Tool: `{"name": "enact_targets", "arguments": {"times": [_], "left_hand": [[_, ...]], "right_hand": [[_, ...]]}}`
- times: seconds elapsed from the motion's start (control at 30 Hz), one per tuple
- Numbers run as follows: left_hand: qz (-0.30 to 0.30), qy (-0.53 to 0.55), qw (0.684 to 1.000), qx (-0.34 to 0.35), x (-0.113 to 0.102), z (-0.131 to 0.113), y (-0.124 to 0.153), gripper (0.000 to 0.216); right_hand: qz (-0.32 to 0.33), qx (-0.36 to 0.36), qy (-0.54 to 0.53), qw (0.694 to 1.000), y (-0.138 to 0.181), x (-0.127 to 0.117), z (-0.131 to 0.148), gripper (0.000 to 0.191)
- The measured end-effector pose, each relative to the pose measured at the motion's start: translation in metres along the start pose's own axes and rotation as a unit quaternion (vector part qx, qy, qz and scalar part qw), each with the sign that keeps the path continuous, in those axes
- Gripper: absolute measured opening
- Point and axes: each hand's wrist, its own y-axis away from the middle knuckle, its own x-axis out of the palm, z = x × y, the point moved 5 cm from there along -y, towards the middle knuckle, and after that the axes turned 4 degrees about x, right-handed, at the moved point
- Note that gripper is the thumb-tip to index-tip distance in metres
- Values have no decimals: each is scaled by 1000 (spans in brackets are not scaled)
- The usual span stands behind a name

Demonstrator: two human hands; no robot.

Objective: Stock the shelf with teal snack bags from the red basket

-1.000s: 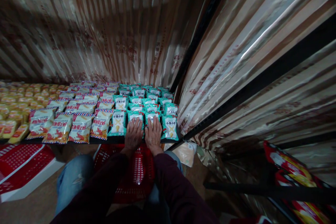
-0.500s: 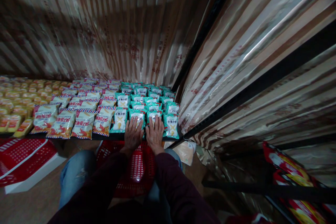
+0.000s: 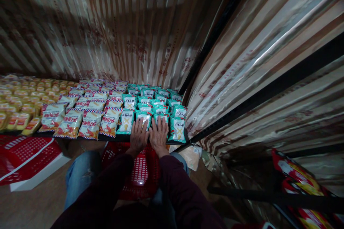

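Rows of teal-and-white snack packets (image 3: 125, 121) stand at the right end of a low shelf (image 3: 107, 137). My left hand (image 3: 139, 136) lies with outstretched fingers against one front packet (image 3: 144, 115). Beside it, my right hand (image 3: 159, 135) rests its spread fingers on the neighbouring front packet (image 3: 162, 116). Both hands cover the lower parts of those packets, and neither is wrapped round anything. A further teal packet (image 3: 177, 129) leans upright at the row's right end. Left of the teal ones stand striped-edge white-and-orange snack bags (image 3: 90, 124).
Small yellow packets (image 3: 20, 121) fill the shelf's left part. Below the shelf are a red perforated basket (image 3: 141, 171) between my knees and another red basket (image 3: 29, 161) at left. Black frame bars (image 3: 242, 107) and plastic sheeting (image 3: 150, 35) enclose the right and back. Red-and-yellow bags (image 3: 298, 171) lie lower right.
The view has shifted slightly, so the shelf and packets appear a little further right. Both hands stay against the front teal packets, with the left hand's fingers slightly further over its packet.
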Motion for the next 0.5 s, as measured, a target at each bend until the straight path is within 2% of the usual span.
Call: {"name": "enact_targets", "arguments": {"times": [0.2,0.33,0.5], "left_hand": [[-6,-2,1000,-3,-8,3,-7,51],[2,2,1000,-1,-5,3,-13,51],[5,-1,1000,3,-1,4,-13,49]], "right_hand": [[-5,9,-13,1000,-5,1,3,47],[-8,39,-7,999,-5,4,-4,47],[-8,30,-4,1000,-3,9,-9,45]]}}
